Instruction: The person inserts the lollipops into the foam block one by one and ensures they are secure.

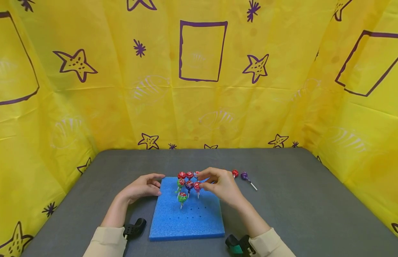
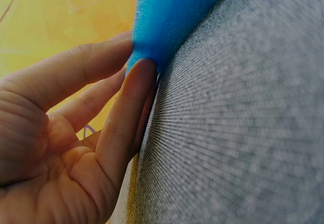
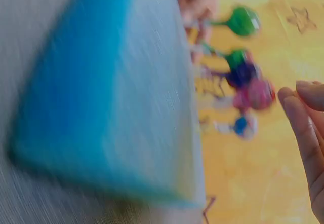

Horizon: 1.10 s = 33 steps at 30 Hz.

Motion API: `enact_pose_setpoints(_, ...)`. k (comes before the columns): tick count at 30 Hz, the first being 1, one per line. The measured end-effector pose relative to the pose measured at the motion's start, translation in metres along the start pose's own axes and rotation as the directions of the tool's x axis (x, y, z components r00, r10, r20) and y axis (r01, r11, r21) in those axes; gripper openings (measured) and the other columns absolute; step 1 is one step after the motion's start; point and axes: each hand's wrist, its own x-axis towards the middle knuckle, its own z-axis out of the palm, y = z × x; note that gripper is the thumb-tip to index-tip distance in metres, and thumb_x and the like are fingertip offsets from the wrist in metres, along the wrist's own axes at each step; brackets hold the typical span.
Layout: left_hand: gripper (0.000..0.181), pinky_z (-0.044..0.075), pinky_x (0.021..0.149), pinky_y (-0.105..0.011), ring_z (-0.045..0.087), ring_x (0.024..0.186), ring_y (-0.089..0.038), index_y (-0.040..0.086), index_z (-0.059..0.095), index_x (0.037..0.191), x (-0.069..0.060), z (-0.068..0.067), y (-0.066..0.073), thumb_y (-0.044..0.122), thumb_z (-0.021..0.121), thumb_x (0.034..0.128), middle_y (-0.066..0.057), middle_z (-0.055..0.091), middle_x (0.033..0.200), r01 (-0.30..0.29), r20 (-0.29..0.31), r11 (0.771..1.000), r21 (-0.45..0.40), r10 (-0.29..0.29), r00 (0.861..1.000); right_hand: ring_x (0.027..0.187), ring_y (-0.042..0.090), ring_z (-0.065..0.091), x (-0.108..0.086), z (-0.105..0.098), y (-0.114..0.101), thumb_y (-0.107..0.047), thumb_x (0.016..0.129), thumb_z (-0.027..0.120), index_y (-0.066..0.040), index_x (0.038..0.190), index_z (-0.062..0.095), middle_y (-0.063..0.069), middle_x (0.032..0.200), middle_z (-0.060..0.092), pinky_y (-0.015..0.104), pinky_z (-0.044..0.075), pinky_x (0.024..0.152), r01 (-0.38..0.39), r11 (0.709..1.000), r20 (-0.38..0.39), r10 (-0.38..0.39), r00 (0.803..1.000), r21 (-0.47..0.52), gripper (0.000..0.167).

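Note:
My left hand (image 1: 142, 187) rests at the left edge of a blue foam board (image 1: 186, 226), its fairly straight fingers (image 2: 126, 112) touching the edge near the far corner. Several wrapped lollipops stand upright in the board, among them a green one (image 1: 182, 197), a purple one (image 1: 189, 185) and a pink one (image 1: 197, 186). Beside the pink lollipop is my right hand (image 1: 222, 184). The right wrist view shows its thumb and fingertips (image 3: 291, 105) just apart from the pink lollipop (image 3: 255, 95), with nothing between them. A lollipop at the back row's right end is partly hidden by this hand.
To the right of the board, a red lollipop (image 1: 235, 173) and a purple lollipop (image 1: 245, 175) lie on the grey table (image 1: 298, 200). Small holes dot the nearer part of the board. Yellow patterned curtains (image 1: 199, 117) enclose the table's back and sides.

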Motion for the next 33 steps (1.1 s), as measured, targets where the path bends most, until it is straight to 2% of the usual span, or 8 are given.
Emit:
enact_pose_setpoints(5, 0.068, 0.052, 0.08, -0.028, 0.056, 0.094, -0.021, 0.004, 0.044, 0.145, 0.0, 0.0, 0.0, 0.014, 0.075, 0.0846, -0.014, 0.058, 0.11, 0.008, 0.0, 1.0, -0.009, -0.008, 1.0, 0.08, 0.012, 0.073, 0.005, -0.027, 0.017, -0.007, 0.084, 0.076, -0.009, 0.106, 0.074, 0.009, 0.101, 0.077, 0.021, 0.057, 0.07, -0.047, 0.999, -0.112, 0.043, 0.993, -0.028, 0.021)
enact_pose_setpoints(9, 0.068, 0.052, 0.08, -0.028, 0.056, 0.094, -0.02, 0.003, 0.045, 0.145, -0.001, 0.001, 0.0, 0.014, 0.076, 0.0845, -0.014, 0.058, 0.11, 0.011, -0.002, 1.0, -0.009, -0.011, 1.0, 0.083, 0.018, 0.073, 0.007, -0.047, 0.031, -0.006, 0.083, 0.077, -0.009, 0.104, 0.075, 0.011, 0.1, 0.077, 0.019, 0.055, 0.071, -0.09, 0.994, -0.197, 0.077, 0.977, -0.055, 0.022)
enact_pose_setpoints(13, 0.069, 0.052, 0.08, -0.028, 0.057, 0.093, -0.02, 0.004, 0.045, 0.144, -0.001, 0.001, -0.001, 0.014, 0.076, 0.0842, -0.014, 0.058, 0.109, 0.013, -0.004, 1.0, -0.01, -0.013, 1.0, 0.087, 0.023, 0.074, 0.008, -0.062, 0.046, -0.006, 0.082, 0.078, -0.008, 0.105, 0.075, 0.012, 0.101, 0.077, 0.018, 0.054, 0.071, -0.162, 0.982, -0.244, 0.135, 0.96, -0.095, 0.023)
enact_pose_setpoints(18, 0.069, 0.052, 0.081, -0.029, 0.057, 0.094, -0.021, 0.003, 0.044, 0.145, -0.002, 0.0, -0.001, 0.014, 0.076, 0.0844, -0.014, 0.058, 0.11, 0.005, -0.002, 1.0, -0.009, -0.005, 1.0, 0.092, 0.025, 0.074, 0.005, -0.077, 0.063, -0.008, 0.082, 0.076, -0.006, 0.108, 0.073, 0.014, 0.106, 0.075, 0.021, 0.055, 0.072, -0.277, 0.949, -0.26, 0.232, 0.937, -0.152, 0.026)
enact_pose_setpoints(24, 0.068, 0.052, 0.081, -0.029, 0.057, 0.094, -0.021, 0.004, 0.045, 0.144, -0.001, 0.001, 0.0, 0.014, 0.075, 0.0845, -0.014, 0.057, 0.11, 0.009, -0.006, 1.0, -0.012, -0.01, 1.0, 0.099, 0.027, 0.071, -0.001, -0.092, 0.08, -0.011, 0.084, 0.074, -0.005, 0.113, 0.071, 0.016, 0.113, 0.074, 0.032, 0.057, 0.078, -0.401, 0.893, -0.255, 0.346, 0.903, -0.206, 0.03)
enact_pose_setpoints(30, 0.067, 0.052, 0.08, -0.029, 0.056, 0.094, -0.021, 0.004, 0.046, 0.144, -0.001, 0.002, 0.001, 0.013, 0.075, 0.0841, -0.013, 0.057, 0.109, 0.015, -0.017, 1.0, -0.012, -0.015, 1.0, 0.103, 0.032, 0.069, -0.008, -0.101, 0.089, -0.011, 0.083, 0.073, -0.002, 0.115, 0.07, 0.019, 0.115, 0.072, 0.042, 0.056, 0.085, -0.472, 0.852, -0.256, 0.415, 0.873, -0.228, 0.033)
enact_pose_setpoints(33, 0.067, 0.052, 0.08, -0.029, 0.056, 0.094, -0.021, 0.005, 0.046, 0.144, 0.0, 0.002, 0.001, 0.013, 0.076, 0.0836, -0.013, 0.057, 0.109, 0.017, -0.023, 1.0, -0.014, -0.017, 1.0, 0.104, 0.034, 0.069, -0.01, -0.103, 0.091, -0.011, 0.082, 0.073, 0.0, 0.114, 0.07, 0.02, 0.113, 0.072, 0.045, 0.055, 0.089, -0.489, 0.837, -0.243, 0.436, 0.867, -0.244, 0.034)
